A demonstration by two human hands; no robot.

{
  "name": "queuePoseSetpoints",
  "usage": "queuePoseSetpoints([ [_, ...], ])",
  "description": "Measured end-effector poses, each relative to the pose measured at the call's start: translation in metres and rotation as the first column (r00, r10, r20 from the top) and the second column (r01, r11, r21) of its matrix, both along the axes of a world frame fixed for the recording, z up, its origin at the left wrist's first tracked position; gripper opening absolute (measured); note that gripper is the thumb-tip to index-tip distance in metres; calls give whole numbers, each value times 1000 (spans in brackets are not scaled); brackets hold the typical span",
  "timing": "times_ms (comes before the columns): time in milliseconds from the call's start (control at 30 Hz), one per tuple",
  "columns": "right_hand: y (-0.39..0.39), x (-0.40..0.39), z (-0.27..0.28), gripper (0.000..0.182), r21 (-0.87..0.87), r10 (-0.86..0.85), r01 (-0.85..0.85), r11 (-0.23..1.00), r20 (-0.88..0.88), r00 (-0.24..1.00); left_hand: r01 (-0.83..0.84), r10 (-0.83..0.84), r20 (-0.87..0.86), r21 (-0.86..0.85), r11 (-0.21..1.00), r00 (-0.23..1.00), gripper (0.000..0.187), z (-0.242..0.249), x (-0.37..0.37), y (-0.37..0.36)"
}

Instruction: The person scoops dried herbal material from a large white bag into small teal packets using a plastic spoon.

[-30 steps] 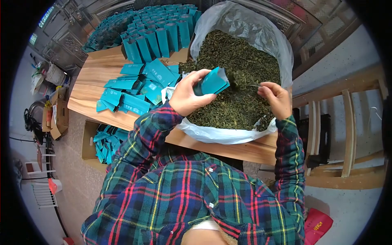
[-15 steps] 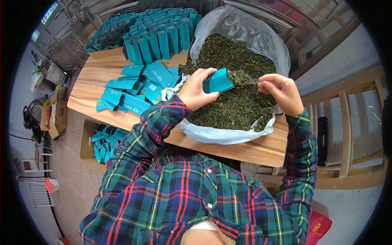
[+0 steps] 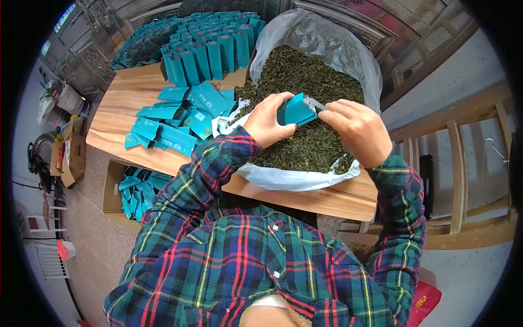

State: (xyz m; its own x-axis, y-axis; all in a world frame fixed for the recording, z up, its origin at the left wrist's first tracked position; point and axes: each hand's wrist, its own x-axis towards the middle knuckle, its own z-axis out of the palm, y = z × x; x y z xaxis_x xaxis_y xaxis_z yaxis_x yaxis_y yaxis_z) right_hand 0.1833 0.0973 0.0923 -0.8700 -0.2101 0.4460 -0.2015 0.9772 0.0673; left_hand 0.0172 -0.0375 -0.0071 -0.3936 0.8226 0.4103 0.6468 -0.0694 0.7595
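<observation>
A teal foil pouch point(image 3: 295, 112) is gripped by my left hand point(image 3: 266, 121), fingers behind and thumb in front, its mouth turned to the right. My right hand point(image 3: 358, 131) pinches a small metal scoop point(image 3: 314, 103), whose front end is at the pouch's mouth. Both hands are above dried tea leaves point(image 3: 305, 70) heaped in a wide clear plastic bag point(image 3: 371, 73). Flat teal pouches point(image 3: 182, 117) lie in a loose pile left of my left hand.
Many upright teal pouches point(image 3: 212, 52) stand in rows at the back left of the wooden table point(image 3: 117, 111). On the floor at left, a cardboard box point(image 3: 113, 191) holds more pouches. A wooden frame point(image 3: 455, 174) stands to the right.
My right hand has moved left, bringing the leaf-laden scoop from over the heap to the pouch's mouth. My left hand still holds the pouch in nearly the same place.
</observation>
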Motion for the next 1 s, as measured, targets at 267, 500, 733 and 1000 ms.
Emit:
queuePoseSetpoints([
  [267, 18, 26, -14, 17, -146, -158, 122, 982, -261, 952, 11, -13, 122, 20, 1000, 992, 65, -11, -10, -11],
  [500, 64, 18, -90, 14, -311, -466, 537, 784, 278, 840, -16, -34, 337, 144, 989, 941, 67, -7, -5, -31],
  [733, 58, -22, -138, 17, -678, -373, 494, 544, 332, 866, 0, -52, 386, 133, 991, 921, 68, -9, -3, -37],
  [1000, 70, -11, -127, 22, -962, -216, 239, 130, 208, 954, -12, -27, 423, 89, 996, 906, 67, -4, -8, -27],
])
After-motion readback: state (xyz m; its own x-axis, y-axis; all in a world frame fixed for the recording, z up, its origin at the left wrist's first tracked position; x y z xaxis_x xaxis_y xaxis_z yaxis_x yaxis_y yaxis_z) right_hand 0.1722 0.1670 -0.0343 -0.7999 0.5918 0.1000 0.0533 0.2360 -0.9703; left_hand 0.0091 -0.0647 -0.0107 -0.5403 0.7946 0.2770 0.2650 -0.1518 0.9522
